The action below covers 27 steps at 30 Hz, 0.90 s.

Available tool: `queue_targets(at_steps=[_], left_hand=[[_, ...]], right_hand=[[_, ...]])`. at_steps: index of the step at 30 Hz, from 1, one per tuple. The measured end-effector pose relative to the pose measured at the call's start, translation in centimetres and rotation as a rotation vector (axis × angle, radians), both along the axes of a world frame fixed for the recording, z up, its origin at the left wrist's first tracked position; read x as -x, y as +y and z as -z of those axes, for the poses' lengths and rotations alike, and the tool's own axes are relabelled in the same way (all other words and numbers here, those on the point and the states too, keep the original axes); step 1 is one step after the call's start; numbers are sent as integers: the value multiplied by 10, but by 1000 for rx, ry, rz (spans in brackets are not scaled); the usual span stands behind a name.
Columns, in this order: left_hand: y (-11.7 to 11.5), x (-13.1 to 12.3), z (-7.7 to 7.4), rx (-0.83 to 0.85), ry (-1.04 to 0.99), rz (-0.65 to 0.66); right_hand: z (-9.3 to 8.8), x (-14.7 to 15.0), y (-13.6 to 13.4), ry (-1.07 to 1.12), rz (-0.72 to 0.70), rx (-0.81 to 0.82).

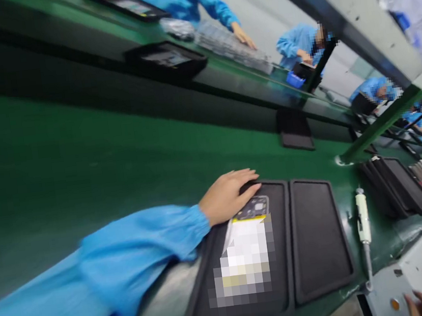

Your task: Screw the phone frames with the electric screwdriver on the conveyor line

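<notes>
My left hand [230,195], in a blue sleeve, grips the far edge of a black tray [280,252]; its fingers lie over the rim and the thumb rests just inside. In that tray lies an opened flat electronic device [249,235] with a dark circuit board at the top and a pale, partly blurred area below. Beside it on the right is a second black tray [318,237] with nothing in it. At the bottom right corner, my right hand [421,305] is mostly cut off, its visible fingers apart and holding nothing I can see.
A pale electric screwdriver [363,219] lies right of the trays on the green bench [91,157]. Beyond it lean several black trays [387,187]. A green post [380,124] rises from the bench. Across a raised ledge, people in blue sleeves [215,6] work near another black tray [168,60].
</notes>
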<state>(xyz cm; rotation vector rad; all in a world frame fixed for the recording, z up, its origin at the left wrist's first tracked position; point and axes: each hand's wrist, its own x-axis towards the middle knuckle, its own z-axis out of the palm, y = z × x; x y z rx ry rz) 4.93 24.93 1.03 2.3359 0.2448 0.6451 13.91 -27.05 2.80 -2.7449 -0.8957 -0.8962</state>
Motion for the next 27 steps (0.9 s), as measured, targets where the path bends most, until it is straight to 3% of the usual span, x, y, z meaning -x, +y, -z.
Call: queue_targets(at_steps=[3,8,11,14,17,20,24,27], left_hand=[[4,0,4,41,28,-44],[7,2,3,157,29,-135],[2,6,-7,201,56,-146],[-4,10,-17,252,94,-157],[-6,11,-22,276,110,-157],[-4,10,-20,272,102,-163],[2,6,-9,251,83,-156],[5,4,-5,215,74,-149]], right_hand=[[0,-47,34,-90,-78,146],[-17,-124,114,-158,-349,696],[-13,-149,144,-171,-514,776],[-4,-162,156,-186,-589,762],[-1,-159,149,-210,-609,699],[-2,-133,123,-236,-587,585],[-10,-73,81,-227,-612,193],[-21,-31,71,-280,-523,-187]])
